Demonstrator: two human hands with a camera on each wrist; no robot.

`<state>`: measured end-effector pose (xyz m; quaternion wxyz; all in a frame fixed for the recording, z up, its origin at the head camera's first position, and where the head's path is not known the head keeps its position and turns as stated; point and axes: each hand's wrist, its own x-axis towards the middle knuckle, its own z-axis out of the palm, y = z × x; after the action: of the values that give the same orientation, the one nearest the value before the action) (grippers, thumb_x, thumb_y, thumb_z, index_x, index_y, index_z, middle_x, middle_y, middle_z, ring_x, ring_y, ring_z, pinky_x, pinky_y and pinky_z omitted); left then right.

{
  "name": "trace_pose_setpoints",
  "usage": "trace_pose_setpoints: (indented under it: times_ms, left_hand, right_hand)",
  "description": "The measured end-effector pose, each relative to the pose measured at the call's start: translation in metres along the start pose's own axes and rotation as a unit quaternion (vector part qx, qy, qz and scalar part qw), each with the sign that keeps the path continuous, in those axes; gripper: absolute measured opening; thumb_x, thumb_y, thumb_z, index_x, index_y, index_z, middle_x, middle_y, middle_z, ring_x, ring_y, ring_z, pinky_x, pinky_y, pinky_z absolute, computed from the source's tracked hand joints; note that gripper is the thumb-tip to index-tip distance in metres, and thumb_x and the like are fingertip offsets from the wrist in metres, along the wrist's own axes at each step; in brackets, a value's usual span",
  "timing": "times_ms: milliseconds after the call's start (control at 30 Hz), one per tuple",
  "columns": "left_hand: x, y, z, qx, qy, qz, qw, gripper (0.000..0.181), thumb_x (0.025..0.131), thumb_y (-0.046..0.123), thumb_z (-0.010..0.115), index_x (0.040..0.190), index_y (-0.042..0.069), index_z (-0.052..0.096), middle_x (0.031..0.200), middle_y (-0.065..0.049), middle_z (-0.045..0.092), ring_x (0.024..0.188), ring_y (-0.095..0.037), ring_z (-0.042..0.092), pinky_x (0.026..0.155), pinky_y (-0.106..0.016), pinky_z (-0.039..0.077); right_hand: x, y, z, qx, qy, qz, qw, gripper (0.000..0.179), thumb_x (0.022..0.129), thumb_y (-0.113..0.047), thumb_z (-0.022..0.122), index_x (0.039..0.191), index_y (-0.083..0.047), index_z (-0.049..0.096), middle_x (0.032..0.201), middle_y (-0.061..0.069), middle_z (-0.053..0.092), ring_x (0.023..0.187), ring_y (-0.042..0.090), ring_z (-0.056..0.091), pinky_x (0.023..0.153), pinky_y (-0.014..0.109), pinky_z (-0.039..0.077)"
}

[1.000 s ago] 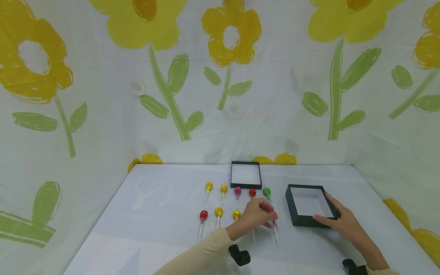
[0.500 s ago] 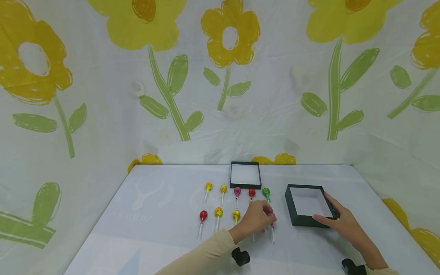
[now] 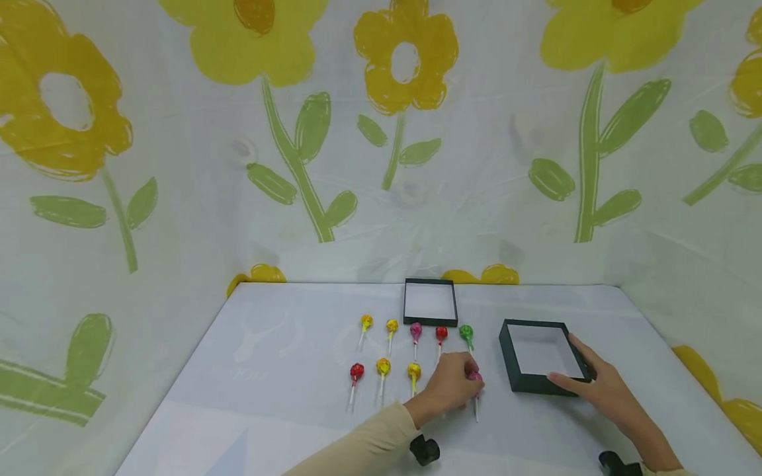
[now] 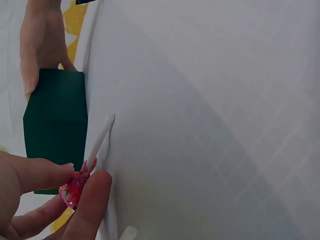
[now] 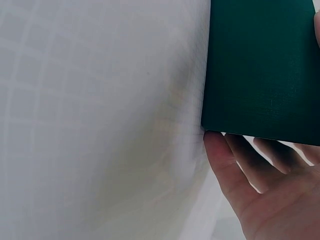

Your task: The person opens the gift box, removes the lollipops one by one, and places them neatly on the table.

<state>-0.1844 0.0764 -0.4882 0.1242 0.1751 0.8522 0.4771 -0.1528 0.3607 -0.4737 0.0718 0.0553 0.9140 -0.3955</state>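
Thumb and fingertips of my left hand point(image 3: 448, 383) pinch a pink-wrapped lollipop point(image 3: 475, 377) at the right end of the front row. In the left wrist view its wrapped head point(image 4: 75, 190) sits between the fingers and the white stick points away. My right hand point(image 3: 604, 387) grips the near right corner of an open dark green box point(image 3: 538, 383), thumb on the front and fingers along the right side. The right wrist view shows several fingers against the box wall point(image 5: 265, 65). The left hand covers part of the front row.
A shallow dark-rimmed lid point(image 3: 430, 323) lies at the back. In front of it run lollipops: yellow point(image 3: 366, 321), yellow point(image 3: 391, 326), pink point(image 3: 415, 329), red point(image 3: 441, 332), green point(image 3: 466, 332). Nearer lie a red one point(image 3: 356, 372) and yellow ones point(image 3: 383, 367). A flowered curtain point(image 3: 476, 218) hangs behind.
My left hand has lowered over the pink lollipop, and its fingers have drawn in around the head. The right hand stays on the box. The head view has shifted slightly.
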Motion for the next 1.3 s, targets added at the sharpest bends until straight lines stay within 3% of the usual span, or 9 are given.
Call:
trace_pose_setpoints:
  times_ms: [300,633,900,1100,1300]
  left_hand:
    - [-0.005,0.000,0.002,0.003,-0.011,-0.007,0.9999,0.024,0.083,0.013,0.072,0.104,0.008,0.062,0.079,0.007,0.052,0.066,-0.004,0.049,0.050,-0.018,0.046]
    - [-0.002,0.002,0.002,0.078,-0.011,0.028,0.9965,0.020,0.082,0.011,0.073,0.100,0.009,0.066,0.080,0.008,0.054,0.072,-0.002,0.048,0.062,-0.014,0.045]
    - [-0.004,0.008,-0.001,0.159,-0.001,0.032,0.9867,0.020,0.081,0.017,0.075,0.099,0.014,0.068,0.083,0.008,0.053,0.073,-0.003,0.046,0.064,-0.016,0.044]
    - [-0.006,0.014,-0.013,0.169,-0.018,0.040,0.9847,0.020,0.082,0.023,0.074,0.100,0.018,0.070,0.092,0.008,0.057,0.074,-0.003,0.048,0.064,-0.018,0.044]
    - [-0.015,0.011,-0.039,0.149,-0.030,0.089,0.9844,0.020,0.085,0.023,0.070,0.104,0.015,0.068,0.100,0.005,0.061,0.077,-0.003,0.052,0.064,-0.016,0.045]
  right_hand:
    - [-0.004,0.004,0.001,-0.004,-0.006,0.016,0.9998,0.103,0.083,-0.049,0.067,0.152,-0.017,-0.002,0.150,0.033,0.002,0.131,0.058,0.008,0.094,0.073,0.021]
    - [-0.006,0.005,0.001,0.000,-0.001,0.016,0.9999,0.103,0.083,-0.048,0.067,0.152,-0.018,-0.002,0.150,0.033,0.001,0.131,0.059,0.007,0.094,0.073,0.020]
    - [-0.006,0.005,0.000,0.002,-0.001,0.015,0.9999,0.104,0.083,-0.048,0.068,0.152,-0.017,-0.002,0.150,0.033,0.001,0.132,0.058,0.005,0.095,0.074,0.018]
    - [-0.003,0.006,0.002,0.003,-0.010,0.018,0.9998,0.103,0.083,-0.049,0.067,0.152,-0.019,-0.004,0.151,0.032,-0.001,0.132,0.058,0.004,0.094,0.075,0.017]
    - [-0.001,0.009,0.005,0.002,-0.017,0.002,0.9998,0.097,0.087,-0.048,0.063,0.152,-0.022,-0.005,0.152,0.031,0.000,0.132,0.058,0.005,0.091,0.077,0.019]
